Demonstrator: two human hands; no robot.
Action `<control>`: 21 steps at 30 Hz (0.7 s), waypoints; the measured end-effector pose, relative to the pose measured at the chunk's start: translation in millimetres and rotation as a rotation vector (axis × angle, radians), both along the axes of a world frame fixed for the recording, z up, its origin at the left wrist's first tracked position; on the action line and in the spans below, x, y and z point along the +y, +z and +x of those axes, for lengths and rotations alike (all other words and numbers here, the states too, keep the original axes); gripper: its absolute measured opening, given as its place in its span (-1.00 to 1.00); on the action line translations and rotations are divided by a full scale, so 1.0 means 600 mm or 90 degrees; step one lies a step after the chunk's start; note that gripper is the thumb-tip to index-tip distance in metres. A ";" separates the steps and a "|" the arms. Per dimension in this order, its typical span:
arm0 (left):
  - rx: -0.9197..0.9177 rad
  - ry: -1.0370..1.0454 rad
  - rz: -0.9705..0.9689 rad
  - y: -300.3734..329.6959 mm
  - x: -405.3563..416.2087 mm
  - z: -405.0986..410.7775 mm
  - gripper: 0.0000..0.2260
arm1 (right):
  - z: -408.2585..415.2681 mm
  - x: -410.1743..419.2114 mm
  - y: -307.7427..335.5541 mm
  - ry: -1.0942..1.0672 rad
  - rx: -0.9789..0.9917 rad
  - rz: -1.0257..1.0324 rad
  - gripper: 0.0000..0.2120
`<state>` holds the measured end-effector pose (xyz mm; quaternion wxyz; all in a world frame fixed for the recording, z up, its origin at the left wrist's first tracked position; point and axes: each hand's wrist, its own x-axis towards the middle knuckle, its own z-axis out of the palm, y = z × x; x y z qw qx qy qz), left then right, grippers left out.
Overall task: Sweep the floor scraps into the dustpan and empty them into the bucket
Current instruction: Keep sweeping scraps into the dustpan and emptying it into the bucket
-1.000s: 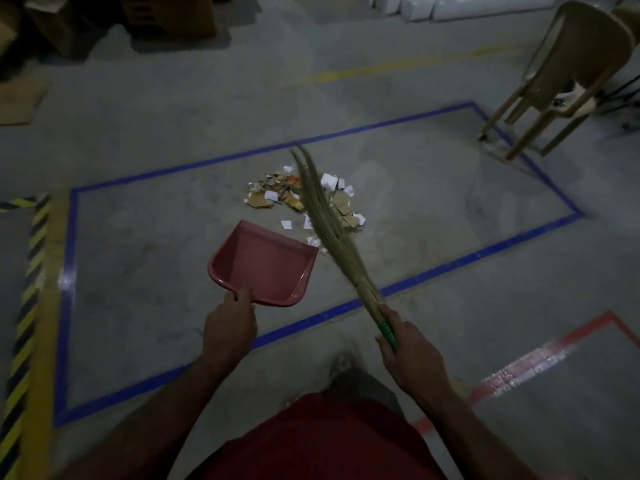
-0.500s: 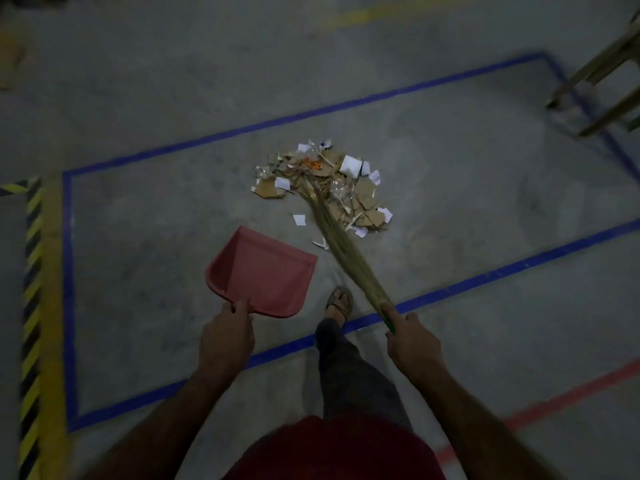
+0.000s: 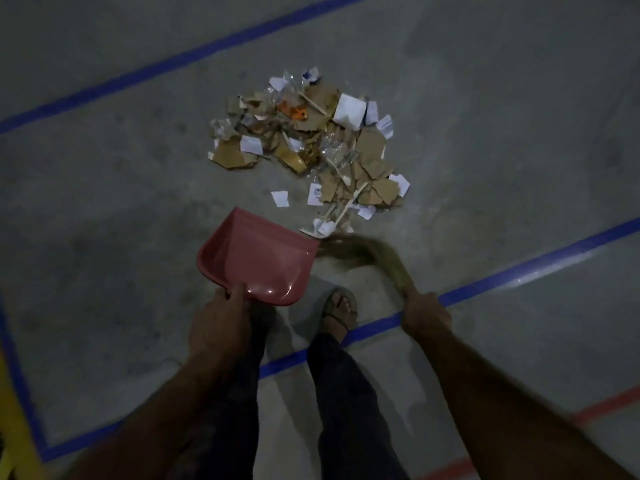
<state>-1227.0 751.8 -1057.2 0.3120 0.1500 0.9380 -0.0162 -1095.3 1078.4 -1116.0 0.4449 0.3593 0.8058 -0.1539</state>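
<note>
Head view shows your left hand (image 3: pixel 218 327) closed on the back of the red dustpan (image 3: pixel 258 256), which looks empty, and your right hand (image 3: pixel 426 315) wrapped tight round the broom (image 3: pixel 363 252), its blurred bristles just beside the pan's right corner. Set the pan's lip flat against the near edge of the scraps (image 3: pixel 311 143) and pull short strokes toward it. The floor (image 3: pixel 104 202) is dim grey concrete crossed by blue tape lines (image 3: pixel 519 268); no bucket is visible.
</note>
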 end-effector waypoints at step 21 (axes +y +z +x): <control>-0.043 -0.079 0.001 -0.115 -0.059 -0.351 -0.69 | -0.084 -0.116 0.186 -0.167 0.153 -0.105 -0.35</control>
